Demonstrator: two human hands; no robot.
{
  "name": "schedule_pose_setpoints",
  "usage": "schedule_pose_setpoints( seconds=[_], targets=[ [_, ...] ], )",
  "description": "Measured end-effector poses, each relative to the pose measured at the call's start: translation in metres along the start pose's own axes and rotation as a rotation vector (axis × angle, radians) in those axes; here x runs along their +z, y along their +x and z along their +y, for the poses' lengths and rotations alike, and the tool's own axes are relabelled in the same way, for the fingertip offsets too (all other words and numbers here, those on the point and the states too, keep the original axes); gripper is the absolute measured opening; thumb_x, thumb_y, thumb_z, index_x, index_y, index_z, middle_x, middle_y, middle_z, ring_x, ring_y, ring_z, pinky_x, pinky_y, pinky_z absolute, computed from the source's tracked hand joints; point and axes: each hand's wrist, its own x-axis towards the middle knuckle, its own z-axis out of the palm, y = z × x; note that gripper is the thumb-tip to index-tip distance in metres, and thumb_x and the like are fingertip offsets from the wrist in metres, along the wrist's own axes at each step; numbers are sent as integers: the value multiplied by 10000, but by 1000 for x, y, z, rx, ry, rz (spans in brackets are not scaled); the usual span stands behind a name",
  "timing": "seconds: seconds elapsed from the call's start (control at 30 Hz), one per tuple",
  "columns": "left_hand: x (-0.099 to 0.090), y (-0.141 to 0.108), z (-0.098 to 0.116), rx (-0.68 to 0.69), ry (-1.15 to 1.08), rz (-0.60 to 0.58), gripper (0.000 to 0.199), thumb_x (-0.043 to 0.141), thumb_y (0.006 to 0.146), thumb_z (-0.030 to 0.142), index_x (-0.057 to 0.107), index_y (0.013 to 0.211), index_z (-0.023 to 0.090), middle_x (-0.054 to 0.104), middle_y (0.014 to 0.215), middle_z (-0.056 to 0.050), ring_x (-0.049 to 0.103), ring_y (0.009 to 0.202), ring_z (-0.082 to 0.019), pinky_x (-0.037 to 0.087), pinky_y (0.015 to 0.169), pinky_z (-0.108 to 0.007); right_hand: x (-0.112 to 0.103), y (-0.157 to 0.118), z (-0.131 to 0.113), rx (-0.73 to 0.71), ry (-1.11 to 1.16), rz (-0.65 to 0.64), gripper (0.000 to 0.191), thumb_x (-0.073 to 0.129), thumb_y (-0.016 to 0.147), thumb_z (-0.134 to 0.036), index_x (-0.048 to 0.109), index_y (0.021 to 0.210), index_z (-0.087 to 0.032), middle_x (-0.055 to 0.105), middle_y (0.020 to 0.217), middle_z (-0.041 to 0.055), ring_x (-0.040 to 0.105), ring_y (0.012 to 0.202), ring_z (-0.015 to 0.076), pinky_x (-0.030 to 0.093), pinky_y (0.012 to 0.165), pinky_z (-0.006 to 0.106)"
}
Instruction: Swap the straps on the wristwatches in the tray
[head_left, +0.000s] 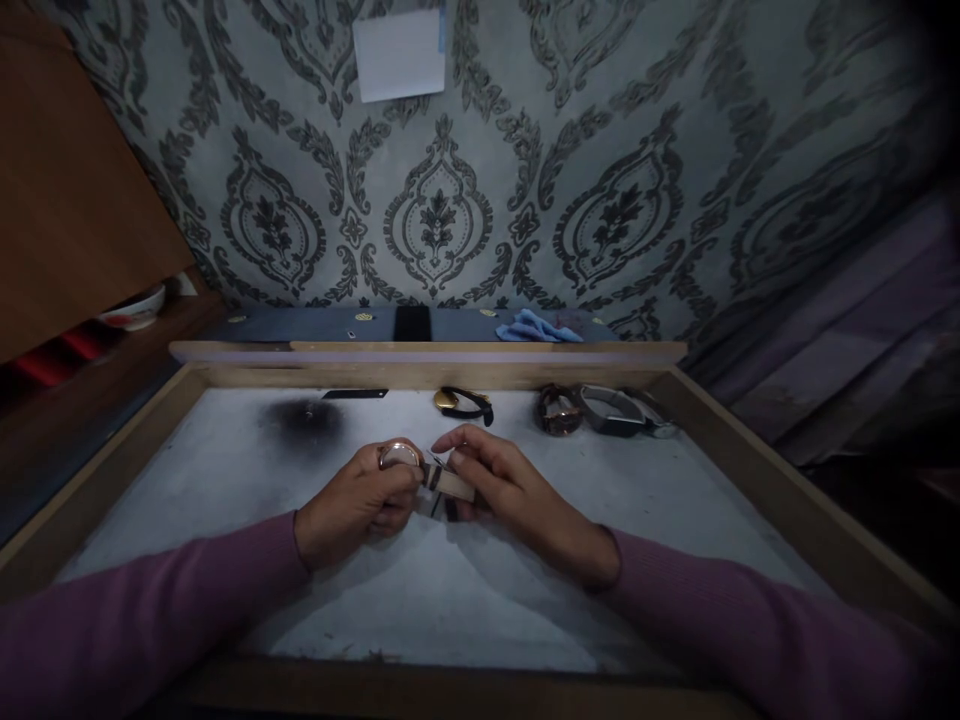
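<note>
My left hand (367, 492) is closed on a wristwatch (400, 456) with a rose-gold rim and a pale face, the thumb pressed by its case. The strap (452, 484), beige with a dark band across it, reaches over to my right hand (502, 482). Thumb and fingers of that hand are closed around the strap's far part, with the index finger bent above. A thin, dark pointed piece shows by the right fingertips, too small to name. Both hands are above the white bottom of a shallow wooden tray (615, 356).
Along the tray's far side lie a black flat strip (355, 394), a gold watch with black strap (465, 403), a brown watch (557, 410) and a silver-grey watch (616, 410). A dark smudge (300, 420) marks the left. Behind are a blue cloth (536, 326) and a black flat object (412, 323).
</note>
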Motion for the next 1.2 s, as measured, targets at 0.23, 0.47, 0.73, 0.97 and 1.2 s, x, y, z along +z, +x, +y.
schedule_pose_setpoints(
  seconds=[0.23,0.47,0.73,0.97,1.2],
  targets=[
    [0,1,2,14,1,-2,248,619,677,225,372,682,208,269,478,125,153,388,-16,86,372,-168,-2,-1,-4,14,86,61,280,621,808,-342,503,1012,-190,503,711,-48,469,579,81,423,506,199],
    [-3,2,1,29,14,-19,255,640,682,234,388,716,211,263,468,133,128,387,-17,100,367,-160,-14,0,0,-57,-6,123,295,635,793,-334,556,1024,-168,603,713,-8,526,609,111,398,506,217],
    [-3,2,3,34,34,-31,242,630,687,239,391,702,205,268,466,130,139,384,-12,98,365,-162,-15,-2,-4,-144,-156,105,154,536,863,-293,588,865,-148,570,723,11,517,625,111,424,553,234],
    [-1,0,5,5,26,-33,239,636,676,230,403,720,203,266,465,130,139,392,-13,86,378,-170,-12,-5,-6,-276,-320,66,145,506,900,-246,620,920,-159,613,784,31,551,722,144,437,624,262],
    [-2,1,3,11,35,-43,222,630,680,216,412,717,199,290,459,129,144,380,-11,94,366,-162,-15,-4,-8,-173,-305,-25,194,507,892,-278,646,887,-143,616,731,21,529,641,118,412,571,228]
  ],
)
